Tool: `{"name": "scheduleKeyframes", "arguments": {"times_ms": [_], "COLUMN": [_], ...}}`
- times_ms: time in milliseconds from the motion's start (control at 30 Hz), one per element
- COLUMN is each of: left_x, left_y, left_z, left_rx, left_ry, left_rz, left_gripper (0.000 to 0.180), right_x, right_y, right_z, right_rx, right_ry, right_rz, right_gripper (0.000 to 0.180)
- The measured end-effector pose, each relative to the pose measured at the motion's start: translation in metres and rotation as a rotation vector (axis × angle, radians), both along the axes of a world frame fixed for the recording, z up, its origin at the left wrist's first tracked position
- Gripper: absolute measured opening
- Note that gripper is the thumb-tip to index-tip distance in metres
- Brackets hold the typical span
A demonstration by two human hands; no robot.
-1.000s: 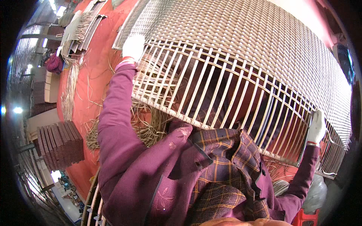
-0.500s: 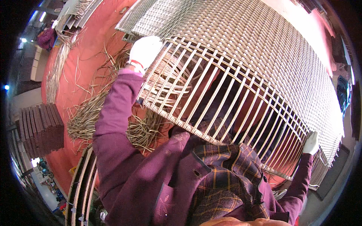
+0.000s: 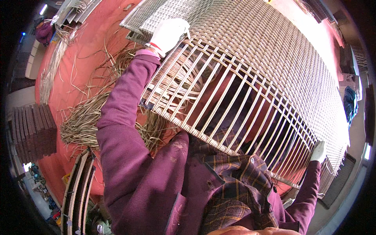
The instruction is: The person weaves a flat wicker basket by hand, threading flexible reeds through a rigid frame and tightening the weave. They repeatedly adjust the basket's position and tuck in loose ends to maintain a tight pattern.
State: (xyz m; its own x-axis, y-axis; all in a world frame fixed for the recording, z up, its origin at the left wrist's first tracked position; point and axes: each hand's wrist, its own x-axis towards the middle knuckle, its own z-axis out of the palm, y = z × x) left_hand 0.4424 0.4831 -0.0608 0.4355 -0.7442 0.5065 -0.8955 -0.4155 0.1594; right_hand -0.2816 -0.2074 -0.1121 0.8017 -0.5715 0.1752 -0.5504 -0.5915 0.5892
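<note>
A large half-woven wicker panel (image 3: 250,43) stretches across in front of me. Its far part is densely woven in grey-beige strands, and its near part shows bare parallel ribs (image 3: 219,100) ending at a wrapped rail (image 3: 196,132). My left hand (image 3: 170,36), in a white glove, is closed at the panel's left side where the weave begins. A short pale strand (image 3: 188,35) shows at its fingertips. My right hand (image 3: 319,152), also gloved in white, touches the panel's right side, near the end of the ribs. Its fingers are mostly hidden.
Loose wicker strands (image 3: 84,121) lie bundled on the red surface (image 3: 94,58) to the left. Stacked dark brown blocks (image 3: 34,133) stand at far left, with curved frame pieces (image 3: 76,192) at lower left. Another person's purple sleeve (image 3: 45,32) appears at upper left.
My left hand has moved up and to the right, along the panel's side to the edge of the weave. The right hand stays at the right side, slightly lower in view.
</note>
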Motion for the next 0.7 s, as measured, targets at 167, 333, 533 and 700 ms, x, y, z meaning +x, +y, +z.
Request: {"name": "scheduleKeyframes", "arguments": {"times_ms": [167, 333, 533, 700], "left_x": [0.029, 0.044, 0.050, 0.059], "left_y": [0.034, 0.043, 0.007, -0.017], "left_z": [0.021, 0.037, 0.022, 0.000], "left_rx": [0.076, 0.101, 0.035, 0.108], "left_ry": [0.429, 0.380, 0.685, 0.053], "left_rz": [-0.111, -0.307, 0.185, 0.194], "left_gripper": [0.023, 0.025, 0.034, 0.049], "right_x": [0.011, 0.030, 0.019, 0.015], "right_y": [0.017, 0.040, 0.034, 0.036], "right_z": [0.010, 0.026, 0.013, 0.010], "right_rx": [0.349, 0.376, 0.309, 0.326], "right_ry": [-0.268, -0.252, -0.313, -0.395], "right_rz": [-0.373, -0.407, -0.248, -0.331], "right_gripper": [0.047, 0.047, 0.047, 0.041]}}
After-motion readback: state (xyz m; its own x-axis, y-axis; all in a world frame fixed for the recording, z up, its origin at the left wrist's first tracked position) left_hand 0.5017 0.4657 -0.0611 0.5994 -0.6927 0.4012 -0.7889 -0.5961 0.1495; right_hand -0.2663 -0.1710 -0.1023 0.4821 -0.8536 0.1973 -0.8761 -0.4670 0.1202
